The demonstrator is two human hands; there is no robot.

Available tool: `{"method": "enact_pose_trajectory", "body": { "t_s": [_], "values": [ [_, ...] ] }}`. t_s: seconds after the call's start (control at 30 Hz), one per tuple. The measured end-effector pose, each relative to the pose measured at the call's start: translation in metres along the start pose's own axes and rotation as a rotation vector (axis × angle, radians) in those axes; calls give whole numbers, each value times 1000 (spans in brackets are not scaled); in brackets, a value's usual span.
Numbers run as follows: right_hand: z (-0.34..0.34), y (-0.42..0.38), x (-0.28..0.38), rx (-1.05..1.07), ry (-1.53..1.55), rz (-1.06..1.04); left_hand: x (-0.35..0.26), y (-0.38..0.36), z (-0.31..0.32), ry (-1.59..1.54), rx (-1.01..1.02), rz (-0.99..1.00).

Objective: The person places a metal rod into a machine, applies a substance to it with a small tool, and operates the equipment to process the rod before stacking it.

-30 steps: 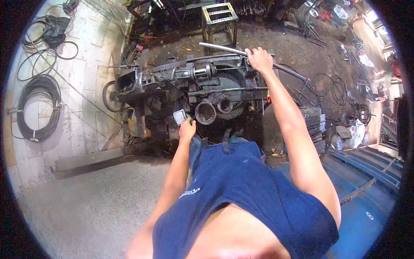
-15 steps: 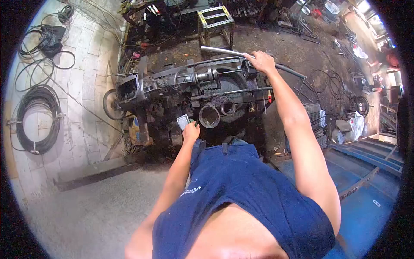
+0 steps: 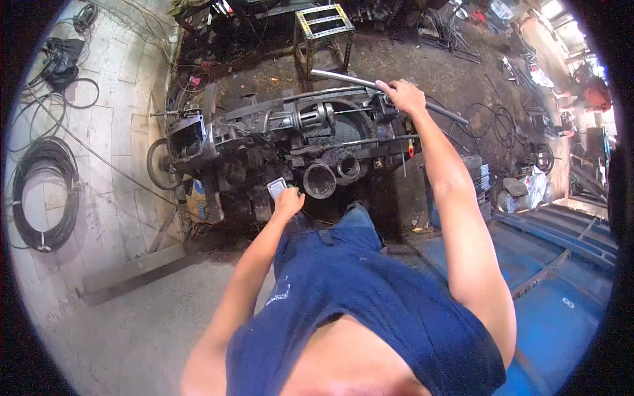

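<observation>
**Two hands stay on the big dark machine**

Two hands are at work, and each one keeps its place. Over the last moment the view has slid a little to the side, but the hands have not let go of anything.

Far on the left, a black coil of cable [image 3: 41,191] lies on the pale stone floor, well apart from the person. Next comes the big dark machine [image 3: 264,142], greasy and full of rods and wheels. It stands just in front of the person's legs.

The left hand [image 3: 288,200] is closed around a small grey box [image 3: 277,187] at the near edge of the machine. The thumb seems to press on it, much as it did a moment ago. Just beside it on the right sits a round pipe mouth [image 3: 319,179].

Farther right, the right hand [image 3: 404,96] is stretched out over the far side of the machine. Its fingers are wrapped around a long bent metal bar [image 3: 350,80]. The bar looks tipped up a bit more than before, so the pull or push seems to be going on slowly.

Behind the machine stands a yellow metal frame [image 3: 323,23]. On the far right, a blue floor [image 3: 568,264] runs past the person's arm.
</observation>
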State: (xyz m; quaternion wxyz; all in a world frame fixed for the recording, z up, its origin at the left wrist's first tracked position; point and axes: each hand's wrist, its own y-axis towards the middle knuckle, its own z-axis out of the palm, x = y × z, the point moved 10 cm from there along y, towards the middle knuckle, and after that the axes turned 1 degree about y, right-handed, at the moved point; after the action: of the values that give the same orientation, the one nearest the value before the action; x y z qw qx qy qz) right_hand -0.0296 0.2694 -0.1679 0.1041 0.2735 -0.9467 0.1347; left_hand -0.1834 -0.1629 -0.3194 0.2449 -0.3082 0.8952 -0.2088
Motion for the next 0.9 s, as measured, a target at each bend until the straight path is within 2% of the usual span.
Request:
{"method": "enact_pose_trajectory", "body": {
  "t_s": [0.1, 0.17, 0.27, 0.5, 0.67, 0.9],
  "values": [
    [1, 0, 0, 1, 3, -32, -4, -10, -1, -50, -51, -51],
    [1, 1, 1, -23, 13, -56, 3, -16, 0, -123, -133, -195],
    [0, 0, 7, 1, -5, -66, 1, -22, 6, -188, -200, -253],
    [-2, -3, 9, -4, 22, -147, -2, -30, 15, -201, -230, -417],
    [0, 0, 4, -105, 74, -212, 0, -34, 15, -230, -275, -460],
    [-4, -7, 11, -33, 75, -216, 4, -39, 18, -275, -359, -491]
  ]
}}
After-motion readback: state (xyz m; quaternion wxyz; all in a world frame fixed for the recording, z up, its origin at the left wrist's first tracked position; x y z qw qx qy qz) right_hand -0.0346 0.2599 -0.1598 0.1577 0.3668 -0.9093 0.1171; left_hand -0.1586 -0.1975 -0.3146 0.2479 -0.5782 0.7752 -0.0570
